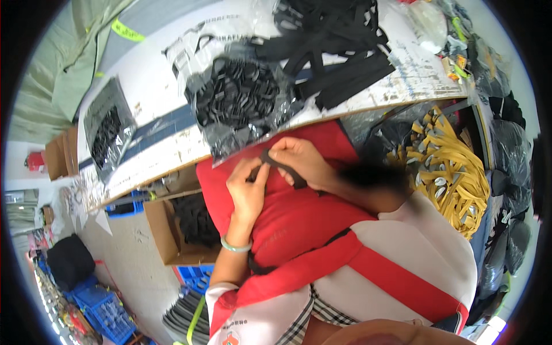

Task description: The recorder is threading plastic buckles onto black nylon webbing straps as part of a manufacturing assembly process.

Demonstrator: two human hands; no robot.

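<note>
Over my red apron (305, 210), both hands are close together at a short black webbing strap (283, 166). My right hand (305, 162) pinches the strap between thumb and fingers, and one end hangs below the palm. My left hand (246, 187) is closed, its fingertips meeting the strap's other end. A small dark piece shows between the left fingers, too small to make out. Just beyond the hands, a clear bag of black plastic buckles (238, 95) lies open at the table's near edge.
On the worn white table (164, 155) lie a heap of black straps (345, 52) and another bag of black parts (108, 129). Yellow straps (448, 167) are piled at my right. A cardboard box (164, 233) with black material stands below the table, left; blue crates (106, 310) stand farther left.
</note>
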